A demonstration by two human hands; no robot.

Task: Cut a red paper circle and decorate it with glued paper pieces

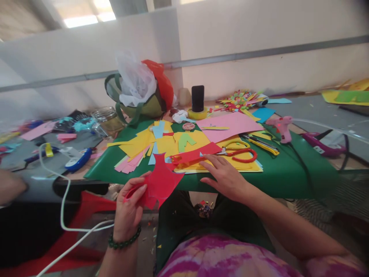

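Note:
My left hand (132,202), with a dark green bead bracelet at the wrist, pinches a piece of red paper (164,181) with curved cut-out edges. This sheet is raised in front of the table edge. My right hand (226,177) is open, fingers stretched over the paper pile, its fingertips at a red paper strip (197,153). Just beyond those fingers lie scissors with red and yellow handles (245,154). Yellow paper sheets (190,139), a folded light green piece (186,141) and pink strips (131,161) spread out on the green mat (291,165).
A pink glue gun (284,129) stands at the right with its cord, near a yellow utility knife (263,146). Behind are a phone (197,99) on a yellow tape roll, a stuffed green bag (144,109) and a glass jar (108,120). Another person's hand (11,186) is at far left.

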